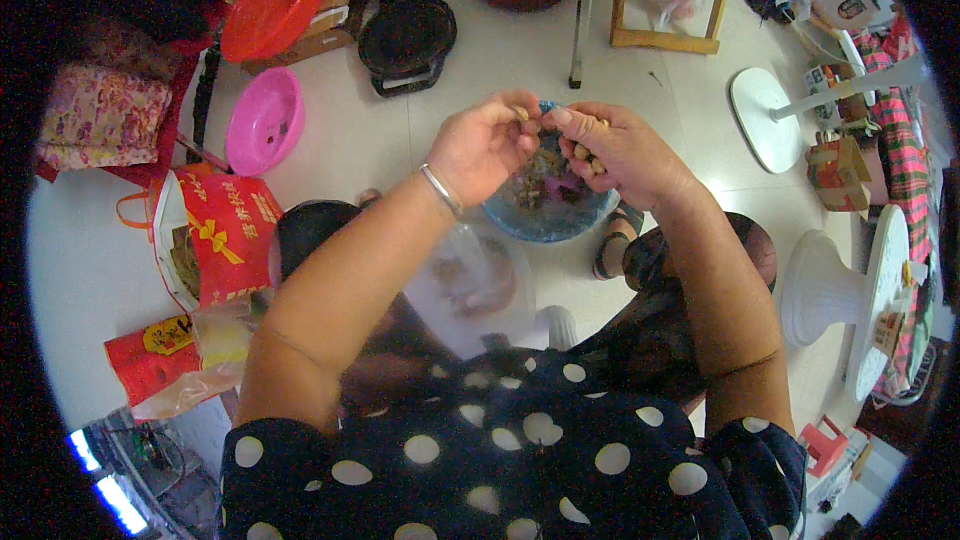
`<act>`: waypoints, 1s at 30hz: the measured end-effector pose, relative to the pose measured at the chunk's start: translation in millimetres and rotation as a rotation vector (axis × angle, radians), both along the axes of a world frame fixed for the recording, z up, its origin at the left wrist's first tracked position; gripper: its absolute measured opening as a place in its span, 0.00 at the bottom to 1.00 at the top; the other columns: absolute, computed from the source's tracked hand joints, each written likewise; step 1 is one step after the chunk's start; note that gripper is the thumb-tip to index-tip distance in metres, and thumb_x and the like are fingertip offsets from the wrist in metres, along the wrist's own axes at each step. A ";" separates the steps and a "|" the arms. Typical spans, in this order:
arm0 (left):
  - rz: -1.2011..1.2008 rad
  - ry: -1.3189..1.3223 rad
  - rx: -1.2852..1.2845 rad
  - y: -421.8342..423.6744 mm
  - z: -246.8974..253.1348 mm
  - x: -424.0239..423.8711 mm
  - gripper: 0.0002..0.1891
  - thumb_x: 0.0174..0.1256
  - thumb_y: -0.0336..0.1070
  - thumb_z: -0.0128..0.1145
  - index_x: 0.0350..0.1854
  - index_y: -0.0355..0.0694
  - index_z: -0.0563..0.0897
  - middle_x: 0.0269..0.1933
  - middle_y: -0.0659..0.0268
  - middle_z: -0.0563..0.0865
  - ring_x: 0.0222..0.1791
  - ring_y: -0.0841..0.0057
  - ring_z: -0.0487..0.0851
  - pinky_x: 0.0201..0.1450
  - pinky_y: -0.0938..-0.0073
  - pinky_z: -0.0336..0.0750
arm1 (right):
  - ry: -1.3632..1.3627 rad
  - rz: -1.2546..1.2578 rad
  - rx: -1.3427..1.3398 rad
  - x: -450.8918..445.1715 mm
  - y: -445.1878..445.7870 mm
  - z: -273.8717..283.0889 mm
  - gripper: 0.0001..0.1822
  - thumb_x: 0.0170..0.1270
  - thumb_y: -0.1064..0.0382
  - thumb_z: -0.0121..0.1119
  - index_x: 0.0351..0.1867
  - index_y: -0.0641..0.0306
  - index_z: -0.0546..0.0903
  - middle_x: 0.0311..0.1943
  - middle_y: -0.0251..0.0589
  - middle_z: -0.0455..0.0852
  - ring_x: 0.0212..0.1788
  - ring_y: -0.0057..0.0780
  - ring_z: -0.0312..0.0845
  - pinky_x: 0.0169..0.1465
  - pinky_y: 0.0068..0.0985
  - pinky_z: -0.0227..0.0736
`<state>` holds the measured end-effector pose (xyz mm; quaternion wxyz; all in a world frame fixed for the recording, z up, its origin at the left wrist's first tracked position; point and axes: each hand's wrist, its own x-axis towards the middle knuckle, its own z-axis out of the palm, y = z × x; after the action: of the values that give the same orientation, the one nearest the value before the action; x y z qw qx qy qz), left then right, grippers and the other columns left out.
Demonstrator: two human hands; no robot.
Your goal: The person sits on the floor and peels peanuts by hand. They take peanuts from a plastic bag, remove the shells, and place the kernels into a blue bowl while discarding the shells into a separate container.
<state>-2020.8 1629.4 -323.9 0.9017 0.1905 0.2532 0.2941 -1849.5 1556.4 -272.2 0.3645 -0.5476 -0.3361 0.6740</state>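
My left hand [487, 142], with a silver bangle at its wrist, pinches a small tan piece [521, 114], perhaps a peanut, between thumb and fingers. Close to its right, my right hand [619, 150] is curled round several tan unshelled peanuts [589, 157], its thumb and forefinger tips near the left fingers. Below both hands a blue basin [551, 229] stands on the floor, with brownish bits and something pinkish inside. Nearer my lap is a translucent plastic bag or container [472, 285] with blurred reddish-brown contents.
On the left are a pink basin [266, 124], a red basin [274, 7] and a red gift bag [232, 240]. A black electric pan [409, 37] lies ahead. A wooden frame stool [664, 41] and a metal leg [581, 30] stand beyond. White pedestals [825, 289] are at right.
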 end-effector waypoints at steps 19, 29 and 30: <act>-0.204 0.186 0.211 -0.7 -8.2 -1.9 0.13 0.64 0.24 0.45 0.50 0.33 0.76 0.38 0.66 0.78 0.25 0.87 0.69 0.24 0.88 0.64 | -0.151 -0.064 0.030 9.4 -1.4 -9.8 0.20 0.65 0.49 0.56 0.49 0.63 0.78 0.24 0.26 0.70 0.21 0.13 0.62 0.19 0.13 0.54; -0.411 0.694 0.504 -12.2 -11.3 10.1 0.11 0.66 0.37 0.52 0.46 0.42 0.81 0.27 0.77 0.76 0.20 0.90 0.63 0.20 0.87 0.54 | -0.205 -0.085 0.017 13.5 -1.3 -8.4 0.18 0.64 0.52 0.58 0.47 0.63 0.78 0.23 0.26 0.70 0.20 0.12 0.62 0.19 0.12 0.52; -0.433 0.718 0.523 -13.0 -10.7 9.7 0.11 0.66 0.38 0.52 0.46 0.42 0.82 0.26 0.77 0.75 0.20 0.90 0.63 0.20 0.86 0.54 | -0.199 -0.100 0.015 11.9 -1.5 -5.2 0.18 0.65 0.53 0.58 0.47 0.64 0.78 0.23 0.26 0.70 0.20 0.12 0.62 0.19 0.12 0.52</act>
<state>-2011.1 1616.4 -334.6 0.7199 0.5481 0.4201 0.0694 -1837.7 1554.9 -277.4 0.3664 -0.6253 -0.3479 0.5947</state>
